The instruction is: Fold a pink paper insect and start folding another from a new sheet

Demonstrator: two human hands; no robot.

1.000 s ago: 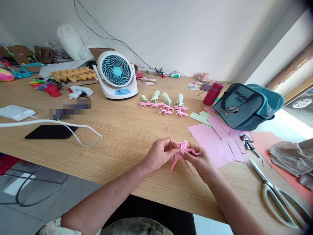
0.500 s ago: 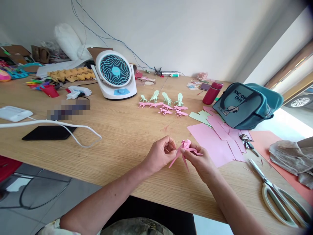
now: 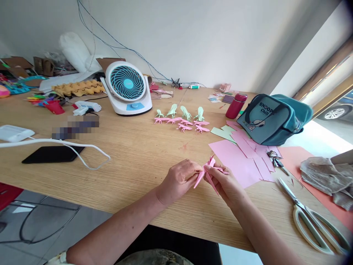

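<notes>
**Pink paper figure between both hands, centre blocked by fingers**

Head view; clock directions taken from the pink paper figure [image 3: 211,162]. Its middle is covered by fingertips. The item at 9–10 o'clock is pixelated, can't identify. Car wheel [image 3: 334,112] at 2 o'clock partly cut off by right edge.

Vs half a second ago: left fingers were curled up with a gap; now lowered and flatter, reaching the figure. Whole scene sits slightly further left.

Left hand [image 3: 179,178]: fingers nearly closed, tips at the figure's 9 o'clock side; can't tell if pinching. Right hand [image 3: 224,180]: thumb and fingers clamped on the figure, near its 3 o'clock side.
</notes>
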